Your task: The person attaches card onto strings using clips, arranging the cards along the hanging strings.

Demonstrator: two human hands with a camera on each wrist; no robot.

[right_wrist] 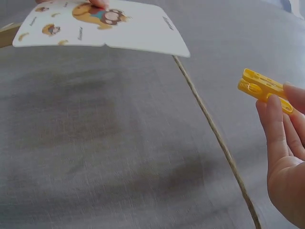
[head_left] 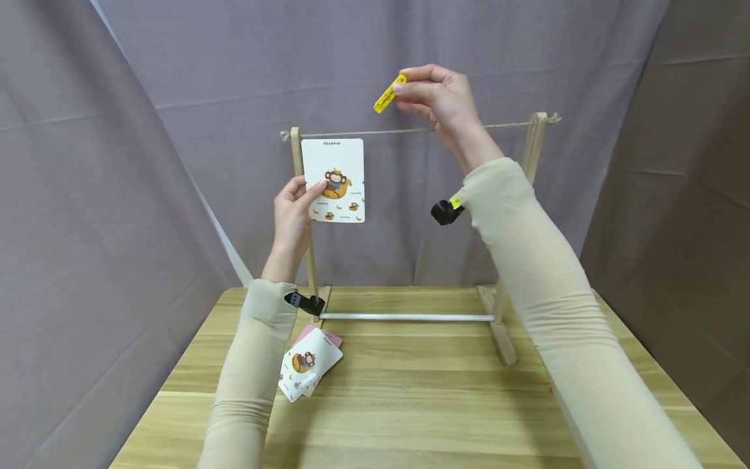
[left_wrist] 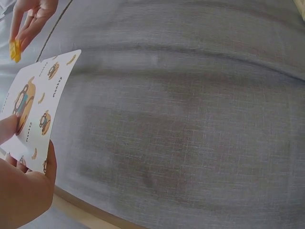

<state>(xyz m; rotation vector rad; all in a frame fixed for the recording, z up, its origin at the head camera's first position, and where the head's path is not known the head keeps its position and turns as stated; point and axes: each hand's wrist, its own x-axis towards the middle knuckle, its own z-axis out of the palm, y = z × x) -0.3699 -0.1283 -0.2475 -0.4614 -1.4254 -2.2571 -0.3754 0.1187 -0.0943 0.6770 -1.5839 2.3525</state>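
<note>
Near one end of the cord (head_left: 381,132), in the head view, the left hand (head_left: 293,218) pinches a monkey card (head_left: 336,156); at the card's one o'clock, the right hand (head_left: 438,98) pinches a yellow clothespin (head_left: 384,101). Toward six o'clock, more cards (head_left: 316,355) lie on the counter (head_left: 410,404). The left wrist view shows the clothespin at the card's eleven o'clock, apart; the right wrist view, at four.

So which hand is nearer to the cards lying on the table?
Left. The left hand, gripping a monkey card, is above the table cards; the right hand is higher and off to the right.
</note>
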